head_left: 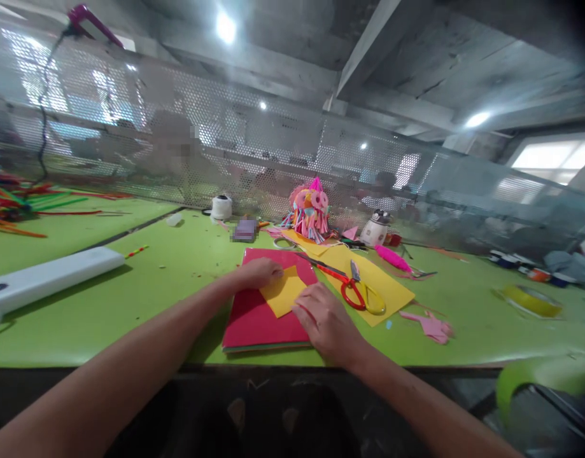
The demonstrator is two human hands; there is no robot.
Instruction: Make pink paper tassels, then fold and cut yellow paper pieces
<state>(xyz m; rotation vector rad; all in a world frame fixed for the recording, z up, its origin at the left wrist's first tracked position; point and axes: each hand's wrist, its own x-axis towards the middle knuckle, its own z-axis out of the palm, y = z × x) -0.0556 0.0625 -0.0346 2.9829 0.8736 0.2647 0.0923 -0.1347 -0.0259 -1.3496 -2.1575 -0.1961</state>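
A small yellow paper piece [281,294] lies over a stack of red paper sheets [254,327] in front of me. My left hand [260,273] is closed at its upper left edge, fingers curled onto it. With thumb and fingers together, my right hand [328,321] pinches its right corner. Just right of the stack, red-handled scissors [337,275] and yellow-handled scissors [368,296] rest on a larger yellow sheet [394,289]. Both pairs are within a short reach of my right hand.
Behind stands a pink fringed paper figure [311,207], near a white spool [221,207] and a white patterned container [375,228]. A long white device [58,277] lies left. Pink paper scraps [433,327] and a yellow tape roll [531,300] lie right. A perforated screen [273,140] borders the green table.
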